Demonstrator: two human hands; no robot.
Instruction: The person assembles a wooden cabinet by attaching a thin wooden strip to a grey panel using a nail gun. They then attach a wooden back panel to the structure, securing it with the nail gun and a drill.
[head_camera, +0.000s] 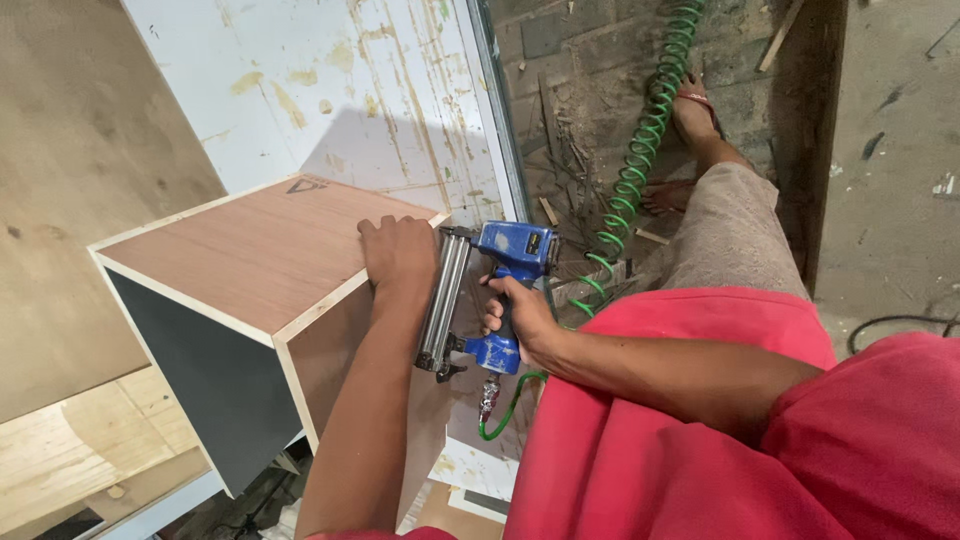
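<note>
The fingers of the right hand (515, 315) are wrapped tight around the handle of a blue nail gun (490, 300). The fingers of the left hand (400, 252) lie flat and close together on top of a wooden box (255, 255), pressing down near its right edge. The nail gun sits just to the right of the box, right beside the left hand. Its long silver nail holder runs from near to far, and its nose at the far end seems to point left, into the side of the box. To do this well, the left hand should hold the box steady and keep clear of the nose, and the gun should sit flat against the wood before the trigger is pulled. A green curly air hose (640, 150) joins the near end of the handle and winds off to the far right, over the dusty floor (890, 150). A pale board (340, 80) with glue marks lies under the box.
</note>
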